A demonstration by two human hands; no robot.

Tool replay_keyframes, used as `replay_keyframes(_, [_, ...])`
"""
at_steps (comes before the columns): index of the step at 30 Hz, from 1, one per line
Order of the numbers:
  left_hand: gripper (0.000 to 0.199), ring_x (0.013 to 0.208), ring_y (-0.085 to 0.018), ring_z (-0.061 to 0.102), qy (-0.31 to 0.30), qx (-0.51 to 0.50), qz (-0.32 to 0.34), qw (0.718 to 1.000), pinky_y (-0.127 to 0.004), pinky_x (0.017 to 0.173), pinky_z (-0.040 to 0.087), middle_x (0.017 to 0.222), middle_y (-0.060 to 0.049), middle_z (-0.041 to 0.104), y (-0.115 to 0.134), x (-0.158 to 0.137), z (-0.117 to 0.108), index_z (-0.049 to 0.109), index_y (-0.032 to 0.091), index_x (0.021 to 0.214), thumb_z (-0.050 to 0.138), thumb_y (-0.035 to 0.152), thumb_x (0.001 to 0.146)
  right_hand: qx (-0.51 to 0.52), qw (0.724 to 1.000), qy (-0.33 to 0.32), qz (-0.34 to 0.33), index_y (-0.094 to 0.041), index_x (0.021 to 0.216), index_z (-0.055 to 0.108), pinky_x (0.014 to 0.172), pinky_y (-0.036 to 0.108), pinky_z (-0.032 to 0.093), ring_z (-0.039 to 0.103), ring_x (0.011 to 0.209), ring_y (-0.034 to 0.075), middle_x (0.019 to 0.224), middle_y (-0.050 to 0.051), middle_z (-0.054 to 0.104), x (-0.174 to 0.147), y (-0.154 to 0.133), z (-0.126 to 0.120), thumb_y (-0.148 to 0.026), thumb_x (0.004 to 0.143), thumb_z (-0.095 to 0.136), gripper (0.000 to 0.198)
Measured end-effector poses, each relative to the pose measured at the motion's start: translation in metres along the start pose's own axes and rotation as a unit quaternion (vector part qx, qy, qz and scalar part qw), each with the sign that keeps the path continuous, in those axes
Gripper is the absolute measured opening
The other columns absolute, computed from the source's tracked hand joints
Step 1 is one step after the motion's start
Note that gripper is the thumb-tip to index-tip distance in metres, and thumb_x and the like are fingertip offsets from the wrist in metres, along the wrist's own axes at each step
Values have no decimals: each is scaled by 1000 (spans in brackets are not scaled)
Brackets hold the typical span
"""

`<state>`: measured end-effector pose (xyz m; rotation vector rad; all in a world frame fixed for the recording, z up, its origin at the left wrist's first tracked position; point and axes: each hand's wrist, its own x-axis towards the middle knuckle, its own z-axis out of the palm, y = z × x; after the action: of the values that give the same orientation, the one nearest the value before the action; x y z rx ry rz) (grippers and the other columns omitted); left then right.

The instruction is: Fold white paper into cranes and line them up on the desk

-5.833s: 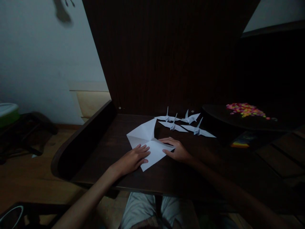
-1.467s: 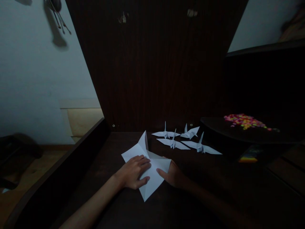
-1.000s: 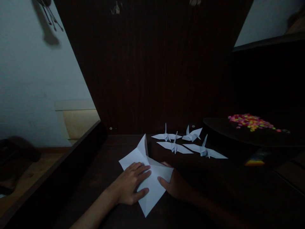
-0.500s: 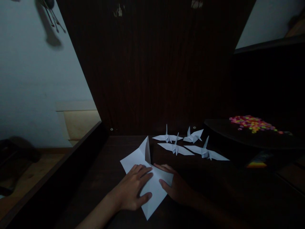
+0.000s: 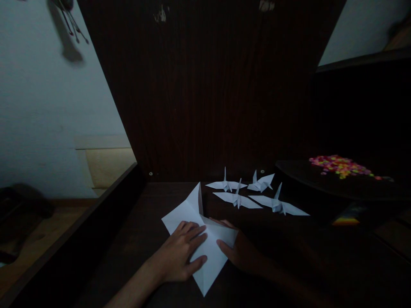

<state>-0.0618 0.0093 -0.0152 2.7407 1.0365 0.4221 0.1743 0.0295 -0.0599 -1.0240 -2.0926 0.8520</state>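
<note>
A creased sheet of white paper lies on the dark tabletop, its far corner folded up into a raised point. My left hand rests flat on the middle of the sheet, fingers spread, pressing it down. At the sheet's right corner, my right hand holds the edge, thumb on top and the other fingers partly hidden behind the lifted flap. Beyond my hands several white paper cranes stand with wings out, among them a front right crane and a front left crane.
A dark raised board edges the table on the left. Behind the cranes rises a dark wooden panel. Small pink and yellow pieces lie in a heap on a dark surface at the right.
The sheet's right flap has lifted and shifted slightly right with my right hand. The near corner has swung a little to the right. My left hand stays almost in place.
</note>
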Motion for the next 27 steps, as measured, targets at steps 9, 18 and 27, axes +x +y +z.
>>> replay_keyframes(9, [26,94,-24,63,88,28,41,995,-41,87,49,99,-9,69,-5,3,11,60,19,116,52,24,92,19,1000,-4,24,-19,138,49,105,45,42,55,119,27,136,13,52,2,-3,-3,-23,87,49,52])
replay_keyframes(18, [71,102,-24,63,181,19,-37,983,-38,87,54,116,-11,62,-10,3,24,18,22,146,59,28,87,22,999,7,39,-18,125,61,88,39,53,63,98,25,115,12,63,4,-6,-2,-22,86,51,41])
replay_keyframes(27, [67,83,-20,65,185,48,-61,980,-31,73,57,92,-7,63,-13,4,15,16,20,150,50,29,93,-18,1000,17,-15,-19,123,62,93,39,50,62,101,22,115,11,63,9,-4,-4,-16,87,49,39])
